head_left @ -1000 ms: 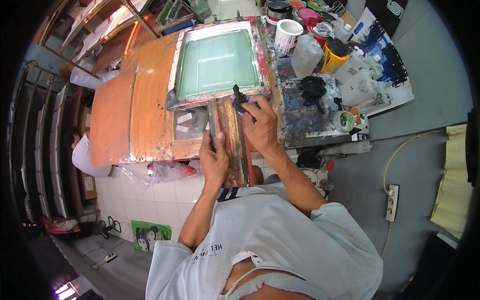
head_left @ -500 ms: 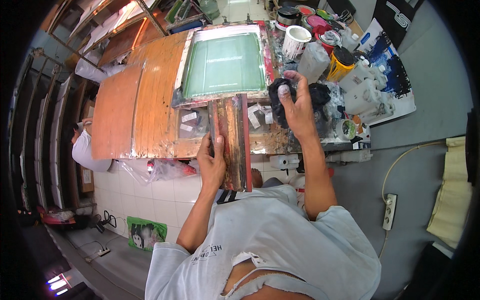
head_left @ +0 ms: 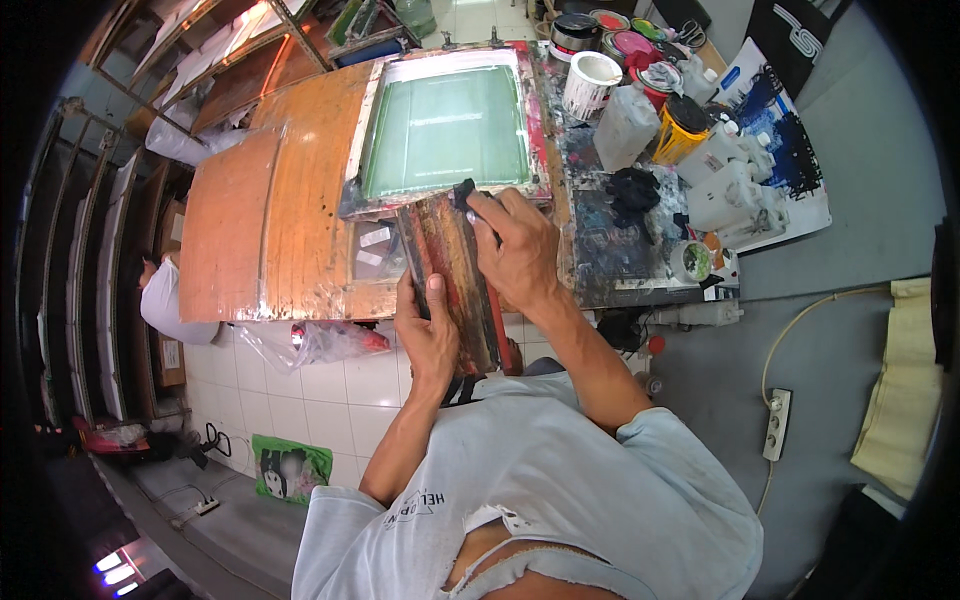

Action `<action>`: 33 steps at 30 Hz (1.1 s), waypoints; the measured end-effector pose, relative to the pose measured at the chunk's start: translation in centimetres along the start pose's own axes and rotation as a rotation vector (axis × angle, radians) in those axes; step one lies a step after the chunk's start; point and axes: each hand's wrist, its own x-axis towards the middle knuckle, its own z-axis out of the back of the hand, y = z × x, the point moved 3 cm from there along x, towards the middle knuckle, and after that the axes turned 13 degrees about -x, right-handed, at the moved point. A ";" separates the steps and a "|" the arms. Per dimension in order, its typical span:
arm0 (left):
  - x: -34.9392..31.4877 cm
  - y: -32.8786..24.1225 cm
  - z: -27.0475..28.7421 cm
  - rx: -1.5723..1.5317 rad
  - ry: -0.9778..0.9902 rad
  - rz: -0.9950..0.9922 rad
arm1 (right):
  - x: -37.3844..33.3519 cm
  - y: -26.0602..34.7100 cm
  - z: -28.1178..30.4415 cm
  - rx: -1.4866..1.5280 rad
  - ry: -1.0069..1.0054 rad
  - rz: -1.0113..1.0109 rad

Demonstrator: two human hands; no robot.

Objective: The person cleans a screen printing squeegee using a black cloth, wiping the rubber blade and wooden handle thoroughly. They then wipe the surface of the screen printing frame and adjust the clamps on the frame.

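My left hand (head_left: 428, 325) grips a long wooden squeegee (head_left: 465, 290) by its left side, above the table's near edge. The squeegee is stained with old ink and has a red blade along its right side. My right hand (head_left: 522, 250) presses a crumpled black rag (head_left: 463, 192) against its far end, and most of the rag is hidden under the fingers. Just beyond lies a screen-printing frame (head_left: 356, 150) with pale green mesh (head_left: 445, 130), flat on the table.
A second black cloth (head_left: 632, 192) lies on the ink-stained right side of the table. Behind it stand paint tins, a white tub (head_left: 592, 85), a yellow-and-black container (head_left: 682, 130) and several plastic jugs (head_left: 722, 195). Wooden boards (head_left: 235, 220) cover the left side. Another person (head_left: 175, 300) is at far left.
My right hand has moved left with the black rag, from beside the squeegee onto its far end. The squeegee has tilted, its far end leaning further left.
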 end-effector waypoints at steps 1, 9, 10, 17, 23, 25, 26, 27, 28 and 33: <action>0.1 0.2 0.1 -0.030 -0.012 0.030 | -0.5 0.2 -0.3 -0.011 0.016 0.000; 0.5 0.2 0.0 -0.046 0.015 0.028 | 2.7 -0.3 -1.5 0.082 -0.080 0.057; 0.4 0.5 -0.2 -0.050 0.012 0.012 | 3.2 -0.4 -1.4 0.111 -0.094 0.050; 0.9 1.0 0.2 -0.139 -0.005 0.072 | -1.2 0.6 -1.4 0.118 -0.039 0.024; 1.1 -0.5 -0.4 -0.101 0.006 0.080 | 3.6 0.0 -2.2 0.111 -0.149 0.034; 0.9 0.2 -0.1 -0.146 -0.016 0.046 | 2.9 0.1 -2.2 0.127 -0.094 0.032; 1.1 0.6 0.1 -0.171 -0.033 0.025 | 2.5 0.4 -1.8 0.130 -0.060 0.037; 1.2 1.1 0.4 -0.173 -0.023 0.053 | 1.8 0.6 -1.6 0.131 -0.022 0.041; 1.3 1.4 0.8 -0.175 -0.014 0.081 | 1.0 0.9 -1.4 0.108 -0.036 0.077; 1.0 1.8 0.7 -0.180 -0.006 0.080 | 2.9 -0.3 -1.7 0.132 0.019 0.102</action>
